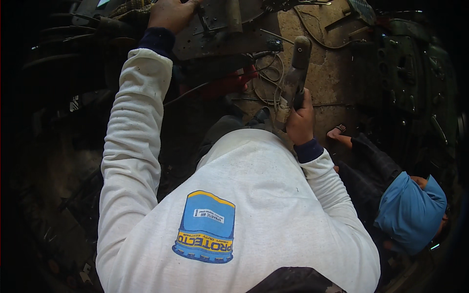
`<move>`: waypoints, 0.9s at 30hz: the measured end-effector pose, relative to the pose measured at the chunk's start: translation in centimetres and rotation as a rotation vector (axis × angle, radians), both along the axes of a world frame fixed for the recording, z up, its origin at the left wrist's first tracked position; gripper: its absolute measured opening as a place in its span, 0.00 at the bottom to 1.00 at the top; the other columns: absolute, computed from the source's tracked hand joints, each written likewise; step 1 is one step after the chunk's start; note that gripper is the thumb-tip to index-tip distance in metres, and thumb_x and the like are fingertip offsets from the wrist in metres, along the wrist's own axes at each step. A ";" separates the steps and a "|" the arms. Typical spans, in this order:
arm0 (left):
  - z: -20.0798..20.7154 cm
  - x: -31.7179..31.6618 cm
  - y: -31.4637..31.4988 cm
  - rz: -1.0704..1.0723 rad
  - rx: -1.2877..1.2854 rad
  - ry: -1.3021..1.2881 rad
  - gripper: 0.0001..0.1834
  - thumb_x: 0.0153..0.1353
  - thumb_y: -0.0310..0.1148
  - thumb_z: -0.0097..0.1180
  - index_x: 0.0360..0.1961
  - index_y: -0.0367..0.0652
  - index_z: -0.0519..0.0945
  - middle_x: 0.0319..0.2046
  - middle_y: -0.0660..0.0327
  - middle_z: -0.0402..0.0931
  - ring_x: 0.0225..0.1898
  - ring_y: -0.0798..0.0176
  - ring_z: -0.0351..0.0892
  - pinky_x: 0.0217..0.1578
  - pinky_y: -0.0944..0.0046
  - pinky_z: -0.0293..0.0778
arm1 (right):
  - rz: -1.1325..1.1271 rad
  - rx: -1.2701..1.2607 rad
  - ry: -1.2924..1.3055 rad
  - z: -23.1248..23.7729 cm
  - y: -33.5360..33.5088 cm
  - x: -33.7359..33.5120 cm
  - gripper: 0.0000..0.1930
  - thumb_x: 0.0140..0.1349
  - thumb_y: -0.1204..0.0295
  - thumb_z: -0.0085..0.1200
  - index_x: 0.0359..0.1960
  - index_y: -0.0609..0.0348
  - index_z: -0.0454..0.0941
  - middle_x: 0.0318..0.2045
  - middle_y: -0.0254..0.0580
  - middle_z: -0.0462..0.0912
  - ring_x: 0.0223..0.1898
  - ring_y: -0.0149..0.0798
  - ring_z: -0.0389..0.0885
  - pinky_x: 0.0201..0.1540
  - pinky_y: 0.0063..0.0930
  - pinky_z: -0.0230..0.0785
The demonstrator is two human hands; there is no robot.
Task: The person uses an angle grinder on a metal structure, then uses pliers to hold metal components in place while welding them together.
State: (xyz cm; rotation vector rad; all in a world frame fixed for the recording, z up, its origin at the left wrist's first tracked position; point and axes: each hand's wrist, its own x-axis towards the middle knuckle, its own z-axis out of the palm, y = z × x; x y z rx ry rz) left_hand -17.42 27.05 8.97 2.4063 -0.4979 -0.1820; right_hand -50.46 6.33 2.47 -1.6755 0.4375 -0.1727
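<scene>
In my right hand [300, 119] is a worn grey welding electrode holder [296, 66], with my fingers wrapped round its lower part. A thin rod [276, 35] sticks out to the left from its head. My left hand [172, 15] is at the top edge, over a dark metal work surface [188, 43]. Its fingers are mostly cut off there, next to an upright dark metal piece [202, 20], so I cannot tell whether they grip it. A short round metal bar or pipe [233, 17] stands just right of that piece.
Below the work surface is a red object [227, 85] beside loose cables [268, 73]. A person in a blue shirt [413, 212] crouches at the right, a sandalled foot [336, 131] stretched out. Dark machinery [400, 73] lines the right side. A metal frame [354, 17] lies at the upper right.
</scene>
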 end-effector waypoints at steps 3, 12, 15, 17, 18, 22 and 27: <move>-0.4 0.5 0.3 0.044 -0.083 0.128 0.22 0.63 0.48 0.60 0.42 0.37 0.84 0.32 0.61 0.85 0.32 0.70 0.84 0.34 0.70 0.77 | -0.008 0.042 -0.016 0.1 -0.2 -0.3 0.13 0.67 0.77 0.49 0.52 0.59 0.68 0.43 0.34 0.77 0.43 0.26 0.75 0.47 0.22 0.69; -1.4 1.1 2.3 0.024 -0.353 0.218 0.20 0.64 0.45 0.59 0.45 0.38 0.83 0.35 0.62 0.85 0.35 0.71 0.83 0.35 0.72 0.76 | -0.145 0.121 -0.100 0.0 -2.3 -1.0 0.16 0.66 0.77 0.51 0.55 0.57 0.66 0.36 0.37 0.77 0.34 0.31 0.78 0.37 0.26 0.75; -1.1 0.6 2.8 0.005 -0.253 0.171 0.20 0.64 0.46 0.60 0.45 0.39 0.83 0.34 0.62 0.85 0.35 0.71 0.83 0.36 0.70 0.76 | -0.184 0.135 -0.178 -1.1 -4.0 -1.1 0.17 0.66 0.77 0.52 0.55 0.56 0.66 0.35 0.38 0.76 0.32 0.33 0.78 0.34 0.29 0.76; -0.8 0.1 2.5 0.010 -0.249 0.162 0.22 0.63 0.48 0.60 0.46 0.40 0.83 0.34 0.61 0.85 0.34 0.71 0.82 0.36 0.69 0.75 | -0.239 0.058 -0.164 -1.6 -4.9 -0.8 0.17 0.67 0.76 0.52 0.55 0.56 0.66 0.35 0.38 0.76 0.31 0.34 0.79 0.33 0.30 0.76; -0.7 -0.1 2.3 0.013 -0.246 0.158 0.22 0.63 0.49 0.60 0.46 0.40 0.83 0.35 0.61 0.85 0.33 0.71 0.82 0.36 0.69 0.75 | -0.258 0.041 -0.155 -1.7 -5.2 -0.7 0.16 0.67 0.76 0.51 0.55 0.56 0.66 0.35 0.38 0.76 0.31 0.34 0.79 0.32 0.30 0.76; -1.4 0.2 1.4 -0.016 -0.263 0.071 0.27 0.61 0.54 0.60 0.47 0.40 0.83 0.35 0.60 0.84 0.32 0.69 0.81 0.37 0.68 0.75 | -0.325 0.123 -0.130 -1.6 -6.1 -0.1 0.13 0.71 0.72 0.46 0.54 0.57 0.67 0.33 0.38 0.77 0.29 0.35 0.78 0.30 0.30 0.75; -1.3 0.8 1.0 -0.051 -0.178 0.071 0.26 0.62 0.52 0.60 0.47 0.38 0.82 0.35 0.60 0.84 0.34 0.70 0.81 0.36 0.68 0.75 | -0.371 0.427 -0.146 0.9 -4.1 0.0 0.14 0.73 0.66 0.40 0.54 0.59 0.67 0.29 0.38 0.76 0.26 0.35 0.77 0.28 0.32 0.73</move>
